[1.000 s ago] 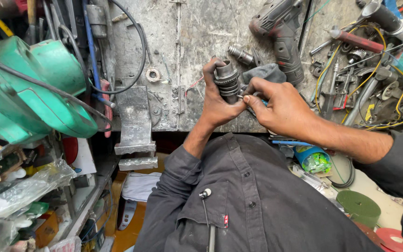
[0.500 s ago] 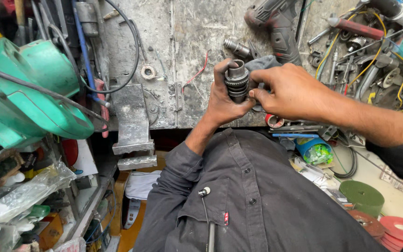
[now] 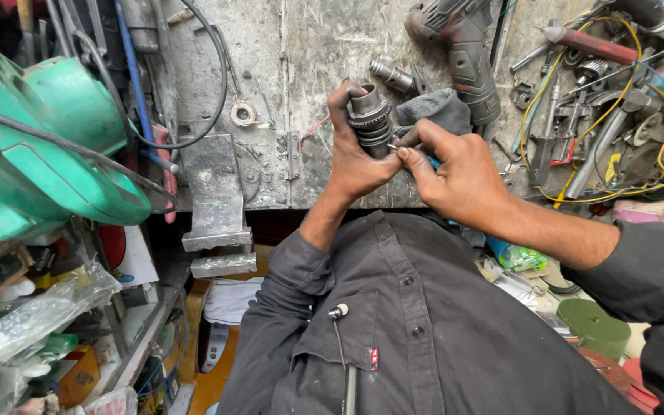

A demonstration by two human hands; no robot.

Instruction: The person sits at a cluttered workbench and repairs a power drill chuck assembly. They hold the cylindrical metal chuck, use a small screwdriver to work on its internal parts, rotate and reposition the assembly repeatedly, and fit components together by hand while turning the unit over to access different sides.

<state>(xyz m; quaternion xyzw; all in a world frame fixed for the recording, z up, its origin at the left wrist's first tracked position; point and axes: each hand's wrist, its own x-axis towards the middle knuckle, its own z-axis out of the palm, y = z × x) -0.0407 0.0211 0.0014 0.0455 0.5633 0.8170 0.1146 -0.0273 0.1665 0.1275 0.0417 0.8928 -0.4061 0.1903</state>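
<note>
My left hand (image 3: 353, 157) grips a dark metal gear assembly (image 3: 370, 117), a short shaft with a toothed ring, and holds it upright over the grey metal workbench (image 3: 301, 69). My right hand (image 3: 455, 173) pinches a thin metal tool against the side of that assembly, just below the toothed ring. A dark cloth (image 3: 441, 109) lies on the bench right behind my hands.
A black power drill (image 3: 463, 42) lies at the back of the bench, a small metal socket (image 3: 393, 75) beside it. Tangled wires and tools (image 3: 601, 100) crowd the right. A green machine housing (image 3: 48, 161) stands left. A metal ring (image 3: 243, 114) lies on the bench.
Both hands have shifted slightly left and toward me with the gear assembly. My right hand has moved from covering the part to pinching at its side.
</note>
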